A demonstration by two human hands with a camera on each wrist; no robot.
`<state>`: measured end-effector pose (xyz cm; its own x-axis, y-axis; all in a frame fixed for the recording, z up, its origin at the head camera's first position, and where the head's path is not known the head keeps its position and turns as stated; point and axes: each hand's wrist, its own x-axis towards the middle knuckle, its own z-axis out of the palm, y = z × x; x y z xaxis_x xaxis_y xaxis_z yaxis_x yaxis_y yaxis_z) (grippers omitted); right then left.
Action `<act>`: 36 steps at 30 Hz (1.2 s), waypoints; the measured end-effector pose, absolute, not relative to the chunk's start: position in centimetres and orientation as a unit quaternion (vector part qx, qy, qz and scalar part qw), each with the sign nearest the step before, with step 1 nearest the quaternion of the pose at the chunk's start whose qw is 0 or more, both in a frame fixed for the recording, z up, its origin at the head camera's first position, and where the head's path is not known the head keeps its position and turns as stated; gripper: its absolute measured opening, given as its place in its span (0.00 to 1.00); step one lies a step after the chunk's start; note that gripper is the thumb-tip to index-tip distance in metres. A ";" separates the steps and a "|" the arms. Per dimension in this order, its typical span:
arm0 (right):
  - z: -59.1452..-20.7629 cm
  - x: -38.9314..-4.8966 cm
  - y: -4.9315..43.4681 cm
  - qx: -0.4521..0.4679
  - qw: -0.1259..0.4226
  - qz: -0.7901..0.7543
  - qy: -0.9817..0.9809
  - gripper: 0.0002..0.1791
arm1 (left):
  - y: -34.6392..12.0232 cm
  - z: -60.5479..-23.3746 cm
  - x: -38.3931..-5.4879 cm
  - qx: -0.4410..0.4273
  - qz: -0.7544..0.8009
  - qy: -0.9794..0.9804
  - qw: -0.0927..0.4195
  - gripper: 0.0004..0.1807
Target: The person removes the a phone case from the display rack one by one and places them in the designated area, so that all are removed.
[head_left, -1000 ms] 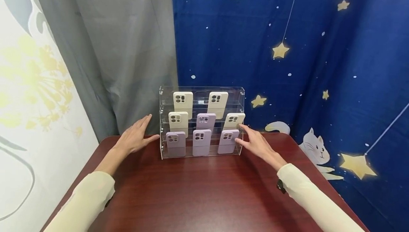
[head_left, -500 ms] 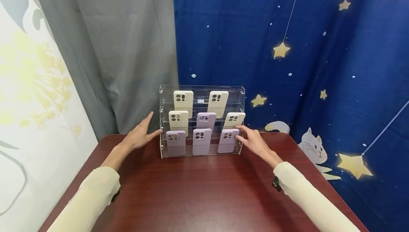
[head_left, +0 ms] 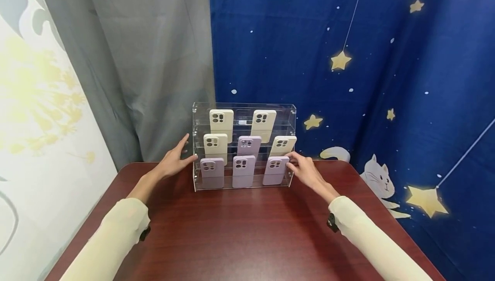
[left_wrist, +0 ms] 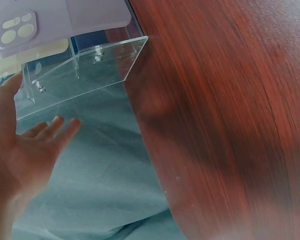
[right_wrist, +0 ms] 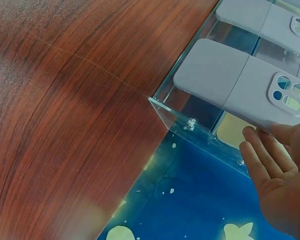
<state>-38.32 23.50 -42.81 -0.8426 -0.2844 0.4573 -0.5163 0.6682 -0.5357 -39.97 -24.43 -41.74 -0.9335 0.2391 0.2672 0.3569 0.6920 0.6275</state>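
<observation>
1. Toward the far side of the dark red surface (head_left: 232, 233), I see a clear stand (head_left: 242, 120) carrying phone cases in three rows.
2. The right hand (head_left: 309, 172) is at the right edge of the near row's right purple case (head_left: 276, 171), its thumb against that edge and its fingertips just beside; I can't tell if it pinches it.
3. The left hand (head_left: 172, 163) is spread wide, holding nothing, thumb at the stand's left side.
4. Two more purple cases (head_left: 243, 171) fill the near row.
5. Cream, purple, cream stand in the middle row; two cream cases (head_left: 264, 120) in the far row.
</observation>
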 end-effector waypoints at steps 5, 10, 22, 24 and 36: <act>-42.9 -38.4 23.5 0.225 0.169 0.360 -0.889 0.11 | -24.2 -41.6 -40.3 -0.157 -0.369 -0.913 0.069 0.50; -42.9 -38.4 23.4 0.227 0.172 0.374 -0.883 0.11 | -24.0 -41.5 -40.3 -0.161 -0.389 -0.905 0.063 0.49; -40.8 -37.9 22.9 0.232 0.184 0.357 -0.886 0.11 | -23.2 -42.0 -40.6 -0.165 -0.500 -0.850 0.021 0.43; -40.4 -37.9 22.8 0.236 0.183 0.356 -0.886 0.11 | -23.2 -42.1 -40.6 -0.169 -0.519 -0.837 0.018 0.42; -38.8 -37.6 22.4 0.252 0.185 0.343 -0.886 0.11 | -23.3 -42.0 -40.5 -0.144 -0.558 -0.817 -0.022 0.41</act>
<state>-37.56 22.39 -38.77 -0.8050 -0.3190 0.5003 -0.5729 0.6373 -0.5154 -40.50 -23.27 -42.01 -0.9577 0.2596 0.1240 0.2097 0.3349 0.9186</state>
